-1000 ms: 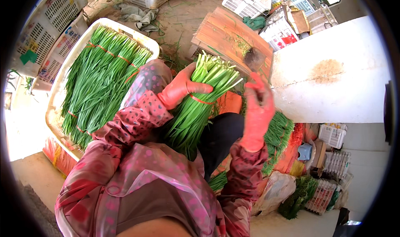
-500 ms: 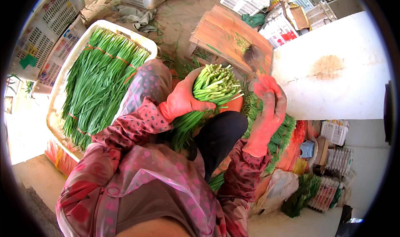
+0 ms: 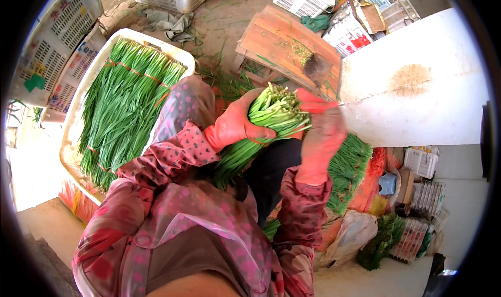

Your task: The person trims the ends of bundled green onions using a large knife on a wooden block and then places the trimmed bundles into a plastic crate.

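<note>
- The left hand (image 3: 232, 125), in a red-orange, smooth-looking rubber glove, was wrapped around a thick sheaf of long green leafy stalks (image 3: 276, 109), its thumb pressed across the near side.
- The sheaf was above the lap, beside the dark-clothed leg (image 3: 269, 174), pale cut ends tilted up and leaves trailing toward the body.
- 1 thin red band (image 3: 254, 140) crossed it near the thumb.
- The right hand (image 3: 323, 132), gloved alike and soiled, was just beside the cut ends; its fingers were blurred, so whether they pinched anything could not be told.
- The sheaf would probably handle as fairly light, its stem end firm, its leaves limp, easily bruised and perhaps slippery if damp.
- The best hold seemed to be around the firm stems near the band, snug without crushing.
- On the left, a cream, round-cornered plastic tub (image 3: 71, 145) held banded green bundles (image 3: 130, 109), laid flat side by side.
- Ahead, a reddish-brown wooden board (image 3: 276, 36) looked flat and grained, littered with trimmings.
</note>
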Demonstrator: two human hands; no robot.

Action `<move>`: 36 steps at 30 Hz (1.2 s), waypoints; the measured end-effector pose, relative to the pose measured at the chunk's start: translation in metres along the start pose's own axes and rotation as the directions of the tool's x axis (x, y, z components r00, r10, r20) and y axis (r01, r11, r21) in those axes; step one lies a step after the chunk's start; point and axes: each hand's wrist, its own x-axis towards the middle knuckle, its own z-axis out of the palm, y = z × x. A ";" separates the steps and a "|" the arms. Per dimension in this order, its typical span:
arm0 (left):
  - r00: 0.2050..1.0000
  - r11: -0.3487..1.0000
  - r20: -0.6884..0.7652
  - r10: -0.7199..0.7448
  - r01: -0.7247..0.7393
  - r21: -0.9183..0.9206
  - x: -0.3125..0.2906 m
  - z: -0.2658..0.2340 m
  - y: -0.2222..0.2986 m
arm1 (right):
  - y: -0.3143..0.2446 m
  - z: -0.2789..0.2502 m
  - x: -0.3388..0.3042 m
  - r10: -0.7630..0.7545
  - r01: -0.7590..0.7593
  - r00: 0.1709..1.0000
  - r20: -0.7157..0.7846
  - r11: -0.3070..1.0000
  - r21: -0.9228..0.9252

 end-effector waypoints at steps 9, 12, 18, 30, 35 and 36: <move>0.975 0.882 0.097 0.202 -0.224 0.415 0.085 0.003 0.033 | 0.014 -0.014 0.049 -0.410 0.395 0.912 -0.010 0.886 -0.244; 0.951 0.670 0.212 0.226 -0.309 0.675 0.134 0.013 0.052 | 0.034 -0.034 0.072 -0.340 0.329 0.938 -0.073 0.935 -0.132; 0.871 0.213 0.375 0.318 -0.451 0.867 0.250 -0.039 0.030 | 0.143 -0.170 0.093 0.229 -0.115 0.907 -0.354 0.942 0.315; 0.935 0.091 0.354 -0.014 -0.351 0.932 0.358 -0.087 -0.126 | 0.340 -0.178 0.106 0.677 -0.708 0.681 -0.279 0.706 -0.017; 0.939 -0.057 0.313 -0.146 -0.323 0.945 0.377 -0.069 -0.162 | 0.360 -0.164 0.148 0.767 -0.684 0.586 -0.261 0.641 0.348; 0.948 -0.108 0.268 -0.171 -0.288 0.951 0.377 -0.063 -0.157 | 0.350 -0.159 0.155 0.798 -0.704 0.544 -0.258 0.602 0.378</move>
